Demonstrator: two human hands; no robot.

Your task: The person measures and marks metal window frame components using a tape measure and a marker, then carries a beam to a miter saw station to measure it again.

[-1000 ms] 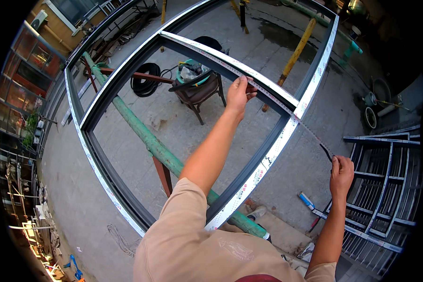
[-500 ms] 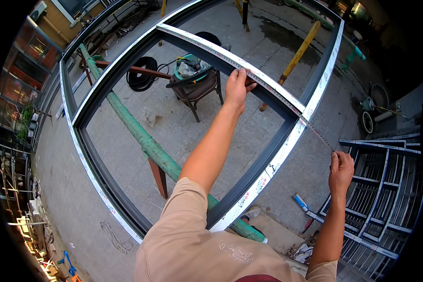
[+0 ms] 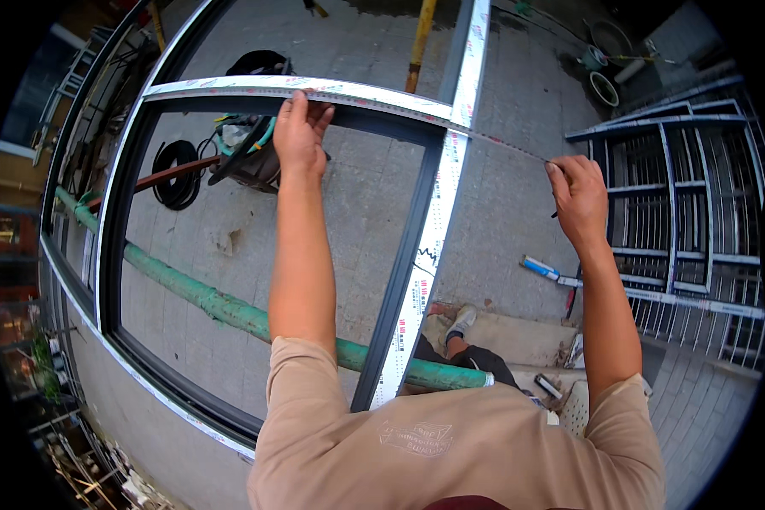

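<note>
A large metal frame (image 3: 433, 204) with dark profiles and white printed film lies across green pipes. The thin blade of a tape measure (image 3: 382, 104) runs along its crossbar (image 3: 229, 85) and past the right corner. My left hand (image 3: 302, 136) is on the crossbar, fingers bent and pinching the blade against it. Beyond the frame's right side, my right hand (image 3: 580, 191) is closed on the blade's right end, holding it in the air. A small dark piece sticks out below that hand; I cannot make out what it is.
A green pipe (image 3: 204, 293) passes under the frame. Below stand a chair with a teal basin (image 3: 234, 134) and a black hose coil (image 3: 177, 174). Dark metal railings (image 3: 684, 204) lie at right, beside a blue-and-white tube (image 3: 540, 268). Buckets (image 3: 602, 89) stand at far right.
My view has turned, so the frame appears rotated and shifted left. Both hands appear higher in the picture, still at the tape, which remains stretched along the crossbar.
</note>
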